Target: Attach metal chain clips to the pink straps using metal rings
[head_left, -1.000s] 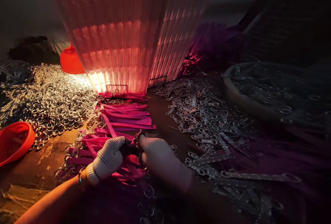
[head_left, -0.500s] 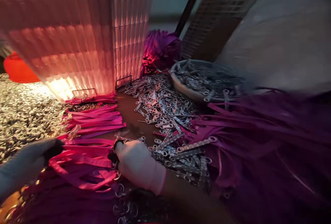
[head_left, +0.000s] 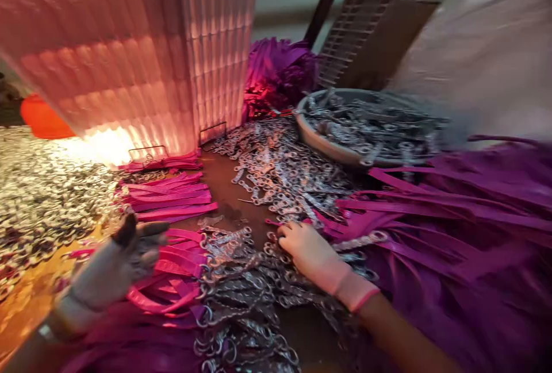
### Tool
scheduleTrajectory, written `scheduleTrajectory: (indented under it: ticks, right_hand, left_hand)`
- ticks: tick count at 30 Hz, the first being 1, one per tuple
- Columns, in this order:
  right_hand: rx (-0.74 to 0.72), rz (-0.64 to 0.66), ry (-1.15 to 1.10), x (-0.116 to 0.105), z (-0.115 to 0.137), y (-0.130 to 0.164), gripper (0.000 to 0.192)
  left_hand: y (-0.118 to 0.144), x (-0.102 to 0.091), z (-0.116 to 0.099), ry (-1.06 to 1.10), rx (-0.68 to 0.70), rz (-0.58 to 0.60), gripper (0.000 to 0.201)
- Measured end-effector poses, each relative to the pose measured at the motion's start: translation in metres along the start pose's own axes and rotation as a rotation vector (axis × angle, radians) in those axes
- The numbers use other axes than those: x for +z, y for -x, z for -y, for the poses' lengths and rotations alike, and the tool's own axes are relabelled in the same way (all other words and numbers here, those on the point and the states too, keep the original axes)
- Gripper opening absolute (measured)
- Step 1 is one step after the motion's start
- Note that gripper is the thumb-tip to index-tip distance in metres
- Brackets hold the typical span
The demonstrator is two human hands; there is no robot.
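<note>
My right hand point(head_left: 311, 253), in a pale glove, rests palm down on a spread of metal clasps point(head_left: 280, 177), fingers reaching into them beside the purple straps point(head_left: 452, 229). Whether it pinches a clasp I cannot tell. My left hand point(head_left: 114, 266), gloved with dark fingertips, hovers over looped pink straps point(head_left: 170, 287), fingers apart and holding nothing. A heap of metal ring-and-clasp pieces point(head_left: 241, 287) lies between my hands.
A lit ribbed pink shade point(head_left: 142, 57) stands at the back left. Flat pink straps point(head_left: 172, 197) lie before it. Metal rings point(head_left: 38, 189) cover the left. A round tray point(head_left: 328, 146) of clasps sits right of centre, a purple bundle point(head_left: 280, 71) behind.
My right hand let go of the pink straps and moved right onto the clasps. My left hand rose off the straps and spread its fingers. The view shifted slightly left.
</note>
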State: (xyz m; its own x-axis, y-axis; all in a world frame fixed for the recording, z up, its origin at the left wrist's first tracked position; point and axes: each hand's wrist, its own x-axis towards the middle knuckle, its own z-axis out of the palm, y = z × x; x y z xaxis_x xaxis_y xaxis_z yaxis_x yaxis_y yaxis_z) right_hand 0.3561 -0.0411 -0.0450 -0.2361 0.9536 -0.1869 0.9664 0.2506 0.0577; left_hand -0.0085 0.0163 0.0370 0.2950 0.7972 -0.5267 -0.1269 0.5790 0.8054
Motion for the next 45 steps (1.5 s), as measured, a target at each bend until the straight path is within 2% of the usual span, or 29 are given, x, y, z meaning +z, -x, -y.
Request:
scheduleTrajectory:
  ticks: [2,4,6,9,12,15,17,19,23,28,32,35,37,39,40,42,44,45]
  right_hand:
    - [-0.072,-0.049,0.014,0.012,-0.003,-0.001,0.031]
    - [-0.104,-0.123,0.003,0.022,-0.006,0.001,0.033]
    - [-0.068,-0.219,-0.051,0.028,-0.009,0.004,0.035]
    - [0.031,-0.299,-0.262,0.026,-0.005,0.008,0.038]
    - [0.034,-0.352,-0.569,0.004,0.022,0.005,0.049]
    - [-0.064,-0.425,-0.793,-0.031,0.068,-0.005,0.057]
    - [-0.132,-0.405,-0.853,-0.052,0.1,-0.014,0.06]
    - [-0.164,-0.384,-0.883,-0.067,0.126,-0.02,0.06]
    - [-0.176,-0.362,-0.951,-0.079,0.15,-0.025,0.054]
    - [-0.211,-0.356,-0.946,-0.086,0.152,-0.024,0.047]
    - [-0.176,-0.378,-0.821,-0.083,0.155,-0.022,0.024]
    - [-0.135,-0.546,-0.663,-0.071,0.157,-0.019,0.005]
    - [-0.14,-0.689,-0.527,-0.061,0.157,-0.016,0.004]
    - [-0.115,-0.765,-0.477,-0.055,0.155,-0.015,0.007]
    - [-0.09,-0.756,-0.533,-0.053,0.153,-0.015,0.009]
    - [-0.037,-0.645,-0.798,-0.05,0.146,-0.017,0.015]
    - [0.047,-0.517,-1.055,-0.048,0.133,-0.019,0.02]
    - [0.111,-0.49,-1.125,-0.046,0.125,-0.021,0.023]
  left_hand:
    - [-0.008,0.014,0.003,0.177,-0.104,0.114,0.057]
    - [-0.011,0.02,0.005,0.242,-0.135,0.197,0.049]
    - [-0.008,0.022,0.007,0.21,-0.11,0.211,0.04]
    - [0.0,0.022,0.011,0.094,-0.043,0.143,0.039]
    - [0.007,0.021,0.016,-0.088,0.045,0.079,0.03]
    - [0.009,0.022,0.023,-0.259,0.118,0.109,0.035]
    - [0.011,0.022,0.027,-0.275,0.145,0.111,0.036]
    - [0.014,0.023,0.03,-0.242,0.149,0.082,0.03]
    - [0.022,0.021,0.029,-0.212,0.131,0.089,0.021]
    - [0.026,0.019,0.027,-0.24,0.165,0.143,0.021]
    - [0.022,0.022,0.035,-0.218,0.156,0.14,0.014]
    - [0.019,0.03,0.041,-0.2,0.165,0.127,0.007]
    - [0.018,0.039,0.04,-0.193,0.173,0.116,0.008]
    - [0.017,0.05,0.035,-0.177,0.174,0.115,0.011]
    - [0.014,0.056,0.031,-0.175,0.175,0.117,0.012]
    - [0.001,0.066,0.021,-0.217,0.186,0.142,0.012]
    - [-0.024,0.073,0.011,-0.402,0.229,0.211,0.012]
    - [-0.041,0.076,0.007,-0.571,0.276,0.239,0.013]
